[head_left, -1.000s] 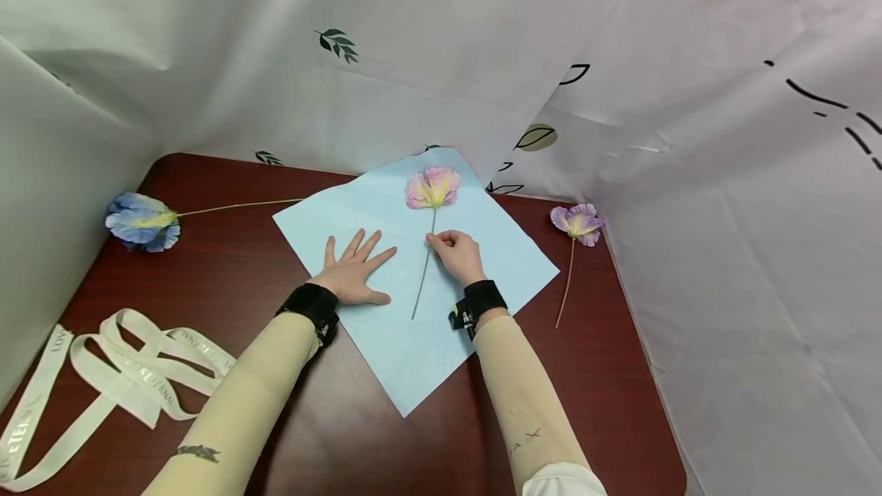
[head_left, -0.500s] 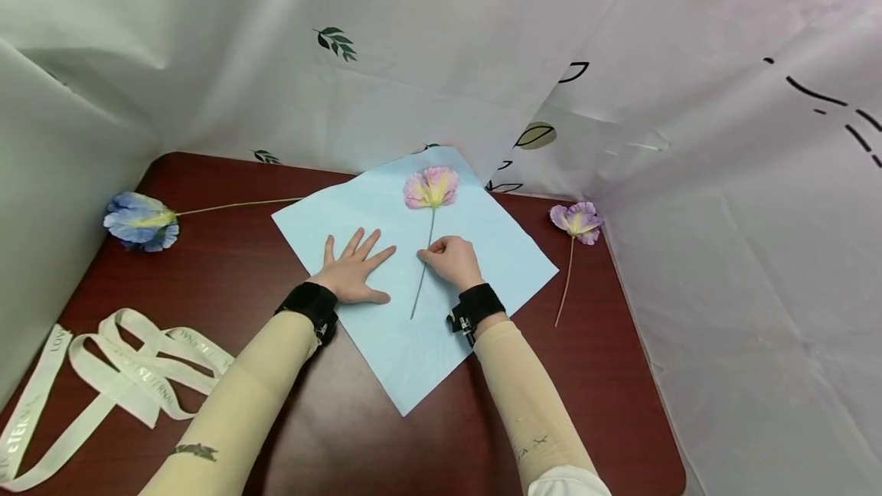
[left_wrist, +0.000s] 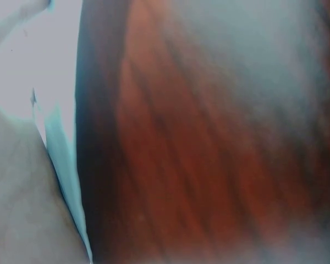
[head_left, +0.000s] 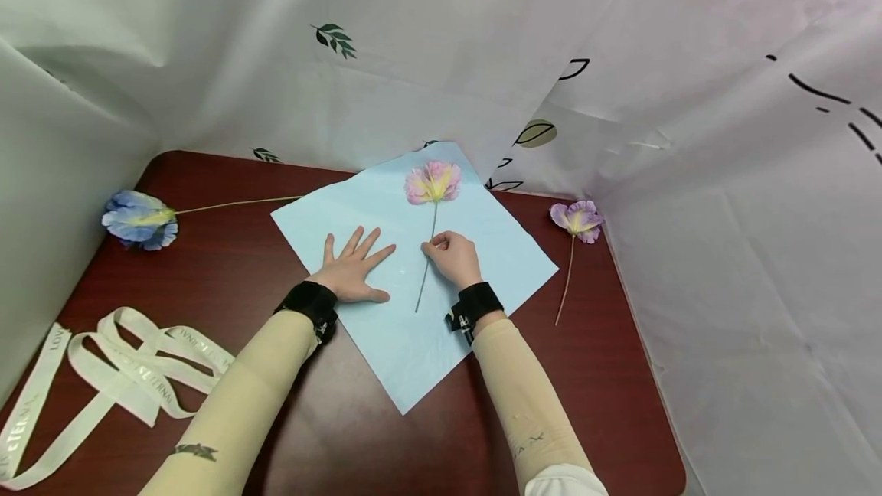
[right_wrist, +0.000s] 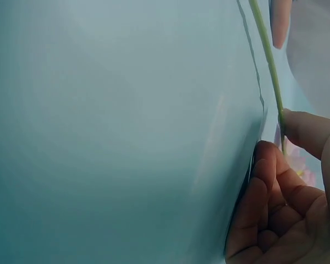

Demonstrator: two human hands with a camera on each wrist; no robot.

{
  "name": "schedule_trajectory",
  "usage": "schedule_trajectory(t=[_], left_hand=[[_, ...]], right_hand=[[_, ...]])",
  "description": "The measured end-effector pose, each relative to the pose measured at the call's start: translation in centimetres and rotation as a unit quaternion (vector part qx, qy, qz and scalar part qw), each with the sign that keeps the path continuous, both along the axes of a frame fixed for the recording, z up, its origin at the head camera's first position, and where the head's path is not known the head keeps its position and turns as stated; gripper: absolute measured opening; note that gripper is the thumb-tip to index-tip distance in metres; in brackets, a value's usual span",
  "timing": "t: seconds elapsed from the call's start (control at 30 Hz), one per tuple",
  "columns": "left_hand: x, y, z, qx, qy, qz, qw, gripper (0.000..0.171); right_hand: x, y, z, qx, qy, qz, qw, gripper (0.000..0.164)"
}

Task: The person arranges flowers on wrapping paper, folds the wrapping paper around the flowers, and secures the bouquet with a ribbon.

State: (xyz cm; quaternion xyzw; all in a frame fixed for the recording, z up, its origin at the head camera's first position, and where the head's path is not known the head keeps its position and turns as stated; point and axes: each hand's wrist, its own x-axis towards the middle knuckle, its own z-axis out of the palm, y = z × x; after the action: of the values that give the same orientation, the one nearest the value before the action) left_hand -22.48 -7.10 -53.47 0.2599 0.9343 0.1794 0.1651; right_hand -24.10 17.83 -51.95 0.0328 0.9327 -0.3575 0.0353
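Pink flower (head_left: pixel 434 182): right hand (head_left: pixel 453 257) pinches stem (right_wrist: pixel 272 70); left hand (head_left: pixel 350 274), fingers spread, rests on blue paper (head_left: pixel 406 358). I'd seat stem lightly, bloom toward far corner.

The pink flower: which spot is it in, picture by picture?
Head: upper middle, pink flower over the blue sheet, its stem pinched by the right hand.
Left wrist: not visible.
Right wrist: stem slanting down at upper right, the bloom partly hidden behind the right hand.
Shared landmark: the blue sheet.

One sheet (head_left: pixel 406 373), one table (head_left: pixel 592 396). Three flowers: pink one (head_left: pixel 432 182) on sheet, purple one (head_left: pixel 579 221) right, blue one (head_left: pixel 141 219) left. Two hands (head_left: pixel 350 274) (head_left: pixel 456 259), two wristbands (head_left: pixel 310 303) (head_left: pixel 481 300). One ribbon heap (head_left: pixel 141 380), sheet's left.
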Motion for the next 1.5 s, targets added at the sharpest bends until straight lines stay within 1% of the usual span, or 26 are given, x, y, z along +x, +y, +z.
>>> schedule_trajectory(t=[0.13,0.33,0.5,0.6,0.73,0.8,0.93,1.03,1.13,1.2,1.27,1.4,1.5], left_hand=[[-0.1,-0.1,-0.2,0.012,-0.002,0.003,0.9999,0.099],[-0.3,-0.1,-1.0,-0.005,-0.007,0.007,0.9999,0.100],[-0.1,0.0,-0.6,-0.002,-0.008,0.007,0.9999,0.099],[-0.1,0.1,-0.3,0.000,-0.006,0.005,1.0000,0.099],[-0.1,0.0,-0.6,0.011,-0.005,0.003,0.9999,0.100],[-0.2,0.0,-1.0,0.014,-0.008,0.003,0.9999,0.100],[-0.4,0.0,-1.7,0.011,-0.005,0.004,0.9999,0.101],[-0.4,0.0,-1.8,0.018,-0.002,0.003,0.9998,0.101],[-0.5,-0.1,-2.0,0.023,-0.001,0.003,0.9997,0.101],[-0.5,-0.1,-1.9,0.019,-0.004,0.004,0.9998,0.101],[-0.4,-0.2,-1.6,0.015,-0.004,0.004,0.9999,0.100],[-0.2,-0.2,-0.8,0.015,-0.005,0.002,0.9999,0.100],[-0.2,-0.3,-0.7,0.016,-0.003,-0.001,0.9999,0.101]], right_hand=[[0.1,-0.2,0.1,-0.002,0.000,-0.003,1.000,0.028],[0.2,-0.3,0.2,-0.001,-0.007,-0.008,1.000,0.029],[0.2,-0.2,0.0,-0.003,-0.016,-0.013,1.000,0.032],[0.2,0.1,0.2,-0.012,-0.017,-0.017,1.000,0.034],[0.5,0.9,0.6,-0.011,-0.008,-0.014,1.000,0.035],[0.8,1.5,1.0,0.009,0.001,-0.002,1.000,0.036],[1.2,3.0,1.8,0.075,0.012,0.023,0.997,0.043],[1.8,4.1,2.5,0.119,-0.010,0.030,0.992,0.056],[2.4,4.9,3.1,0.157,-0.040,0.036,0.986,0.073],[2.8,5.2,3.2,0.177,-0.055,0.048,0.981,0.084],[3.1,5.3,3.2,0.187,-0.065,0.063,0.978,0.091],[3.5,5.2,2.8,0.194,-0.086,0.087,0.973,0.099],[3.5,5.1,2.5,0.205,-0.096,0.092,0.970,0.101]])
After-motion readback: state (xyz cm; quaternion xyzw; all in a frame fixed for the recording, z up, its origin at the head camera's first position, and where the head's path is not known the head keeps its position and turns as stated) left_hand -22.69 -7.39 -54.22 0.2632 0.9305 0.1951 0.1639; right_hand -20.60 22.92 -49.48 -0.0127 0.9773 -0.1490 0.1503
